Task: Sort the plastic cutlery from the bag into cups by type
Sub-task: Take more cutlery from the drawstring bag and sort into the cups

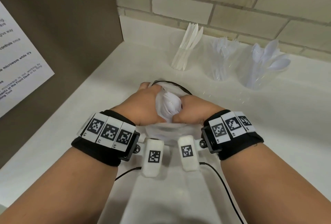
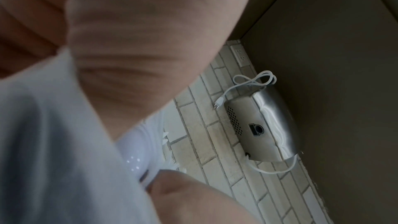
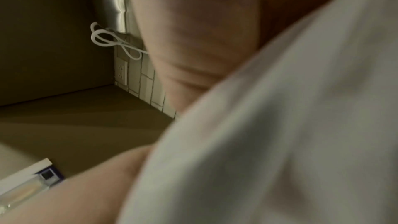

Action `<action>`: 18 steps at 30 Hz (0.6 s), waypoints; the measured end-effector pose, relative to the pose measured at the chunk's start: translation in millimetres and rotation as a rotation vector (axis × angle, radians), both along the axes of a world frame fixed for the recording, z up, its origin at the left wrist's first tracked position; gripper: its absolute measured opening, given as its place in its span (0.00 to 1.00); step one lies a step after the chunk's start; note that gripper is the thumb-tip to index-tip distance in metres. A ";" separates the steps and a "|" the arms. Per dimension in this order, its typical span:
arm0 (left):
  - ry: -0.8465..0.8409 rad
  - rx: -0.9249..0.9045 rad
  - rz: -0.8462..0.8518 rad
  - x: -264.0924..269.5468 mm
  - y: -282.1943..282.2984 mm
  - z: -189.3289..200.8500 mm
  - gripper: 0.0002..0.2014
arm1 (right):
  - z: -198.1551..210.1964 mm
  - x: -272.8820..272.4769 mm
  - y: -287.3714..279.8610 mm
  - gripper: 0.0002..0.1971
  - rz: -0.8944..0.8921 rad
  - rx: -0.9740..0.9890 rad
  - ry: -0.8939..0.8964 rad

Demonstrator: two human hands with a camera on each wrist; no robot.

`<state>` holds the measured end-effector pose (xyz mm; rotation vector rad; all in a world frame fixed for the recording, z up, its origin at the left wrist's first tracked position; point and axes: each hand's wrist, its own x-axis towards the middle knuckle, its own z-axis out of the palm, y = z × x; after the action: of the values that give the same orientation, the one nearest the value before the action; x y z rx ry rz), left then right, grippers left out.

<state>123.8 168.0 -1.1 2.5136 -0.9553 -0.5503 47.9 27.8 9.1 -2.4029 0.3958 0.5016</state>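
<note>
A clear plastic bag (image 1: 162, 109) of white cutlery (image 1: 171, 104) stands on the white counter (image 1: 268, 116), held between both hands. My left hand (image 1: 145, 104) grips its left side and my right hand (image 1: 194, 110) grips its right side, fingers curled round the plastic. Close up, the bag (image 2: 53, 142) fills the left wrist view, with a spoon bowl (image 2: 137, 151) showing through it. The bag (image 3: 280, 142) also fills the right wrist view. Three clear cups stand at the back: knives (image 1: 186, 52), forks (image 1: 221, 59), spoons (image 1: 265, 62).
A brown cabinet side (image 1: 62, 36) with a printed notice (image 1: 16, 59) walls off the left. Brick tiles (image 1: 232, 0) run behind the cups. A thin black cable (image 1: 172, 82) loops behind the bag. A metal appliance (image 2: 262, 125) with a white cord hangs near a wall outlet (image 2: 239, 55).
</note>
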 end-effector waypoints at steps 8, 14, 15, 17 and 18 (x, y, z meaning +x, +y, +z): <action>0.003 0.039 0.108 13.1 8.4 7.4 0.34 | 4.5 -6.4 -6.2 0.09 0.040 -0.027 -0.014; 0.018 0.037 0.152 10.3 12.1 20.2 0.27 | 4.3 -11.9 -17.8 0.13 0.001 0.123 -0.120; 0.038 0.015 0.141 10.0 11.2 21.1 0.24 | 4.2 -13.0 -17.0 0.14 0.008 0.136 -0.131; 0.031 -0.030 0.091 4.3 6.2 24.2 0.15 | 1.9 -13.4 -12.9 0.12 0.050 0.140 -0.112; 0.011 -0.042 0.067 1.0 3.9 25.1 0.07 | 0.6 -12.6 -9.4 0.12 0.072 0.138 -0.090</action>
<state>124.8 171.9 24.0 2.4925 -0.8667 -0.5169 35.3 18.4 9.6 -2.3029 0.2282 0.4358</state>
